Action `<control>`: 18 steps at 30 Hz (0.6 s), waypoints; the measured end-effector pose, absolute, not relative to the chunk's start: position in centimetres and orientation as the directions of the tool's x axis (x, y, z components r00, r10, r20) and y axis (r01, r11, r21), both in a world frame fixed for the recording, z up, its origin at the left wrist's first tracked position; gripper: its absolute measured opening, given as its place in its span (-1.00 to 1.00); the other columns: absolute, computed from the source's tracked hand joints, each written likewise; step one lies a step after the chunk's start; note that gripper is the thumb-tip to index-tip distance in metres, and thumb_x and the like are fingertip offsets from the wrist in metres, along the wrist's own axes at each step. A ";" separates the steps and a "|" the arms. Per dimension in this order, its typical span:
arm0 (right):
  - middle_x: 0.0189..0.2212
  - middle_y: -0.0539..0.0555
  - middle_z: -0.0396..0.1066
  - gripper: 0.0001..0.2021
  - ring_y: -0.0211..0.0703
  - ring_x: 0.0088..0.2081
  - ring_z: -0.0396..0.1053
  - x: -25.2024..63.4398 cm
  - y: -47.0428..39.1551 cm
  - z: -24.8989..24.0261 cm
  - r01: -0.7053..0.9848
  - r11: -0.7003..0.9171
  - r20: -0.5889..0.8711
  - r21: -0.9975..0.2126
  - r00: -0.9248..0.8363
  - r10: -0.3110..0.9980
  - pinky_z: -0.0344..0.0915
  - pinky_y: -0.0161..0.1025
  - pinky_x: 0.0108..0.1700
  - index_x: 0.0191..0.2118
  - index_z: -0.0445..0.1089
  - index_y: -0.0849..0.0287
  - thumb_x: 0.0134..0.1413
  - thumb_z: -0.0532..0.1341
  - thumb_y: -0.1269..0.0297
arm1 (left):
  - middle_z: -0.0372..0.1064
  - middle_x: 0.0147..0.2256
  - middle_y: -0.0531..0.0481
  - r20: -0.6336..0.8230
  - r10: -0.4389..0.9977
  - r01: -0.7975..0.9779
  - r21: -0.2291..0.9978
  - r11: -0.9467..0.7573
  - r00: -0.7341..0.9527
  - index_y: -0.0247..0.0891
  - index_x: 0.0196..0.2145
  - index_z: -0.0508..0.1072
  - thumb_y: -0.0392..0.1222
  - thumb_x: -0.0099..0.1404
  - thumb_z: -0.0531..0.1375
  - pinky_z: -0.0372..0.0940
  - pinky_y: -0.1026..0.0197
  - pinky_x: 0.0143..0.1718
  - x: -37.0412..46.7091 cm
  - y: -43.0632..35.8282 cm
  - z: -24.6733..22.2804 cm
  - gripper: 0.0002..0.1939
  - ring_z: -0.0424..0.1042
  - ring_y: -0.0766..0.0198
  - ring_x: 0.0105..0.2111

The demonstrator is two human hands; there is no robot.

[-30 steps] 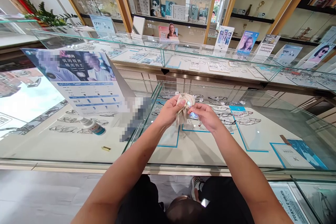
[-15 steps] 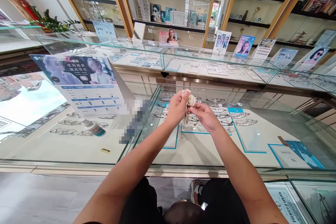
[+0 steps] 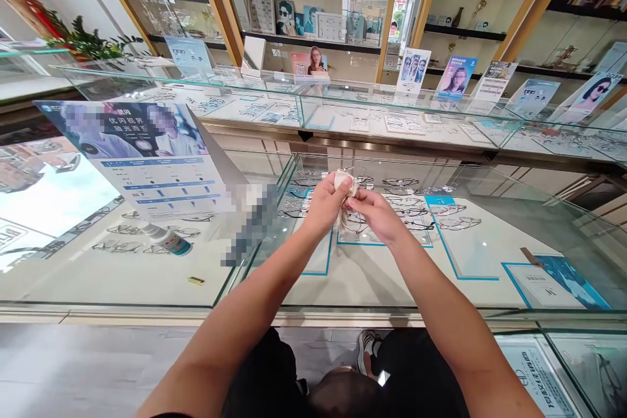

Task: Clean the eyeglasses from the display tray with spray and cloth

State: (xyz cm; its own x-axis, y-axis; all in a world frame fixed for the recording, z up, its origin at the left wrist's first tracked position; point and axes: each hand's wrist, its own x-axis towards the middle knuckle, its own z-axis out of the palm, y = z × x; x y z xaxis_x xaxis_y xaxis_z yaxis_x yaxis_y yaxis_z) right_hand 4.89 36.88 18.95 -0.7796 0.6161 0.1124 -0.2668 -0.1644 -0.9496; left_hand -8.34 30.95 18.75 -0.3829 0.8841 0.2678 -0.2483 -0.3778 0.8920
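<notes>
Handling cloth (image 3: pixel 341 219) above glass case (image 3: pixel 313 297). Left hand (image 3: pixel 324 204) closed around it; right hand (image 3: pixel 378 214) apparently pinching its edge. Judgement: moving either grip calls for steady support opposite.

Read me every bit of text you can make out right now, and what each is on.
"优闪视界": tent sign.
"随光而", its end pixelated: same sign, next line.
"W", perhaps an inverted "M": blue-edged card.
Too small or blurred: spray bottle, far counter posters.
Large characters, not readable from this angle: lower-right panel.
</notes>
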 end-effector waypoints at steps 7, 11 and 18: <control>-0.32 0.04 0.57 -0.62 -0.07 -0.18 0.42 5.3 37.2 19.2 -0.273 -0.148 0.131 -0.951 -0.784 0.607 0.31 -0.09 0.04 -0.36 0.63 0.09 -0.11 0.60 -0.10 | 0.50 -0.42 -0.01 0.268 0.934 -0.321 0.886 -0.334 -0.235 -0.28 -0.32 0.50 0.35 0.23 0.45 0.31 0.26 -0.41 -9.6 30.6 19.6 -0.42 0.36 0.37 -0.52; -0.33 0.04 0.56 -0.61 -0.09 -0.18 0.41 5.4 37.5 19.1 -0.292 -0.174 0.121 -0.940 -0.765 0.632 0.29 -0.10 0.02 -0.39 0.60 0.09 -0.13 0.61 -0.09 | 0.56 -0.29 -0.01 0.249 0.953 -0.360 0.885 -0.297 -0.174 -0.27 -0.11 0.52 0.10 0.10 0.60 0.36 0.28 -0.33 -9.7 30.3 20.2 -0.43 0.40 0.38 -0.45; -0.30 0.02 0.55 -0.58 -0.11 -0.19 0.40 4.5 37.0 18.1 -0.276 -0.152 0.122 -0.949 -0.768 0.629 0.27 -0.12 0.00 -0.30 0.64 0.10 -0.11 0.60 -0.12 | 0.44 -0.44 0.05 0.297 0.885 -0.269 0.875 -0.402 -0.359 -0.25 -0.31 0.41 0.29 0.21 0.49 0.18 0.32 -0.50 -8.2 30.5 19.2 -0.43 0.27 0.42 -0.54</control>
State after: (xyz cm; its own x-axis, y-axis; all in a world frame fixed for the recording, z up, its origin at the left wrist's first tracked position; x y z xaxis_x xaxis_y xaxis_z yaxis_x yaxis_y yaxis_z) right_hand 4.46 37.03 18.08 -0.7675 0.6293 0.1221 -0.2759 -0.1523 -0.9491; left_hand -8.24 30.49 19.24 -0.3588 0.8851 0.2965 -0.2691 -0.4023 0.8751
